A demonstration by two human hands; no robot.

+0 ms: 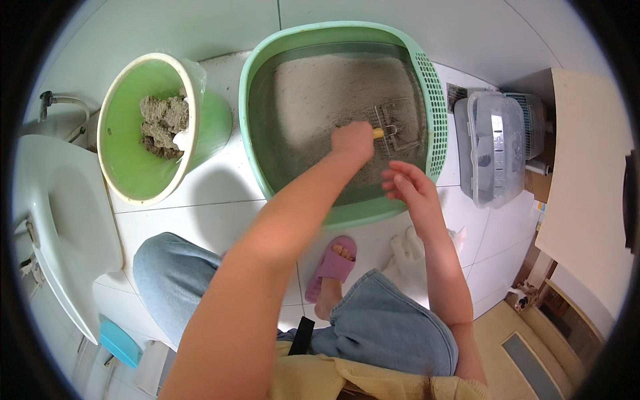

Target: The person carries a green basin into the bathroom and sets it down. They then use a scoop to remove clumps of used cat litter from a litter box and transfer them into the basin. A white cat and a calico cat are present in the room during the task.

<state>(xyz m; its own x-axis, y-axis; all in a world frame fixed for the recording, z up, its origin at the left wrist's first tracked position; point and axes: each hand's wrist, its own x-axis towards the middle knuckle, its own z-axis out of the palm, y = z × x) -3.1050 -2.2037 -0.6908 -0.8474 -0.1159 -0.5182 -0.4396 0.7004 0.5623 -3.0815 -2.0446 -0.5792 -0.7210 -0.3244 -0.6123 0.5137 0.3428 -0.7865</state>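
My left hand (354,142) is closed around the yellow handle (378,133) of a metal wire litter scoop (382,120). The scoop's wire head lies in the grey cat litter (320,85), toward the right side of a green plastic litter box (245,120). Part of the handle is hidden in my fist. Over the box's near right rim hovers my right hand (410,185), empty, with its fingers loosely curled and apart. To the left stands a green bin (142,190) with a cream rim and a clear plastic liner. Grey-brown litter clumps (165,117) and some white pieces are inside it.
A white cat (405,255) lies on the tiles beneath my right forearm. Clear plastic carriers or boxes (495,150) stand right of the litter box. White sanitary ware (70,200) flanks me at left. Another cat (522,295) is at the far right.
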